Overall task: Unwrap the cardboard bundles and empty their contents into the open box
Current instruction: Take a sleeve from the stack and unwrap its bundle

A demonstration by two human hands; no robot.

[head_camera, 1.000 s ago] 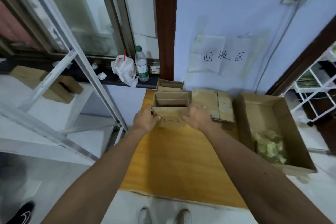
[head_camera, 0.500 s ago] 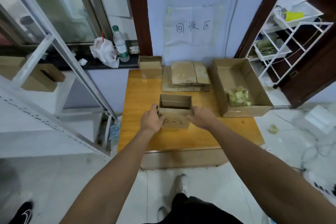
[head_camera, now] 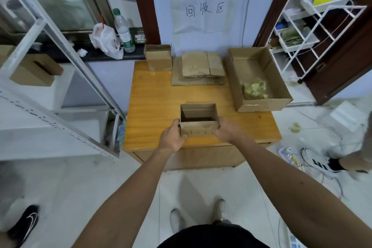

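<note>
Two hands on one small box [head_camera: 198, 120], at 6 o'clock on the table [head_camera: 157, 96], close to the near edge. Left hand [head_camera: 172, 137] grips its left wall, fingers curled against the side. Right hand [head_camera: 226, 131] wraps the right front corner, fingers curled round it. The top is open and the front face is marked "2-2"; the inside is in shadow, so I cannot tell what it contains. The big open box [head_camera: 257, 78] sits at 2 o'clock on the table, well apart from the small one, with a heap of pale green scraps [head_camera: 254, 88] in its near end. Flat cardboard [head_camera: 201, 68] is stacked at 12 o'clock, just beside the open box. A second small box [head_camera: 159, 58] stands upright at 11 o'clock, touching the stack's left edge. Off the table at 10 o'clock, a bottle [head_camera: 123, 30] and a white bag [head_camera: 105, 40] stand on the dark ledge. A white rack [head_camera: 314, 26] is at 2 o'clock, past the open box.
</note>
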